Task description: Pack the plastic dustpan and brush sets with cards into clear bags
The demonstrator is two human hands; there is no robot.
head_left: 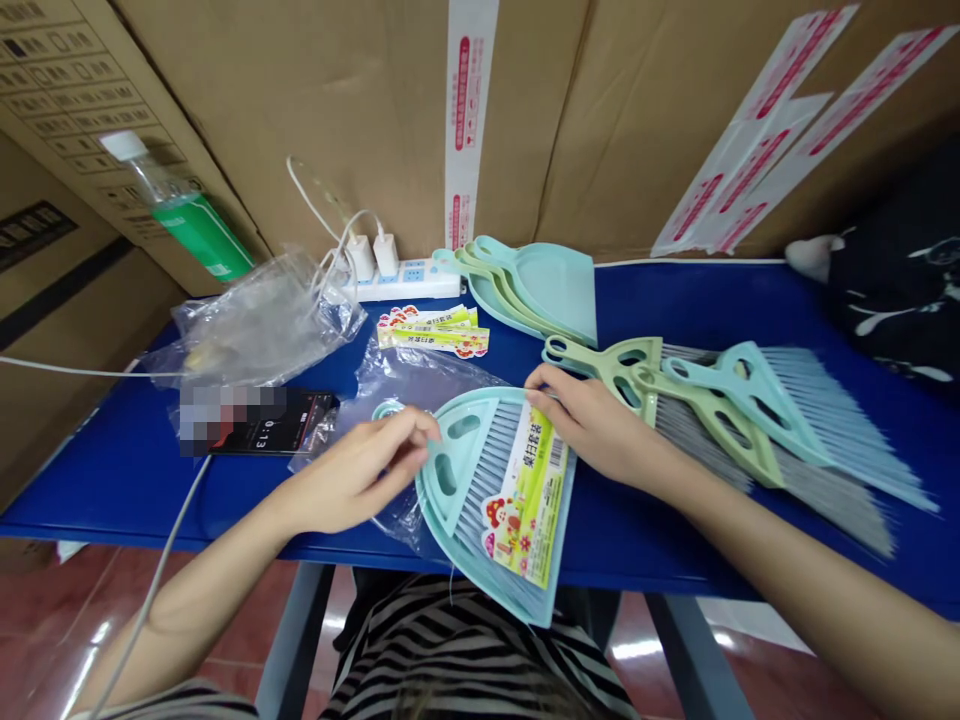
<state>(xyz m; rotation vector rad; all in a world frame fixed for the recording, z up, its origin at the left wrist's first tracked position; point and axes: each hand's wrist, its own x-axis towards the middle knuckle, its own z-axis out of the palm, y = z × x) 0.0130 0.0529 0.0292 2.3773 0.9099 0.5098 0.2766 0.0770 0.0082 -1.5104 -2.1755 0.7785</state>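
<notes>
A light-blue dustpan (433, 510) lies tilted across the table's front edge, a matching brush (459, 455) nested in it. A yellow-and-white printed card label (529, 500) lies across the bristles. My right hand (574, 405) grips the dustpan's upper right corner, its fingers at the label's top end. At the left rim, beside the brush handle, the curled fingers and thumb of my left hand (367, 470) close on the dustpan's edge; the exact contact is partly hidden. Under and behind the dustpan is a clear plastic bag (420, 380).
Loose brushes (787, 410) in green and blue overlap on the right. Stacked dustpans (555, 285) stand at the back, near folded labels (433, 335). Leftward are a power strip (412, 285), crumpled plastic bags (262, 315), a phone (281, 425) with a cable, and a bottle (195, 225) against cardboard boxes.
</notes>
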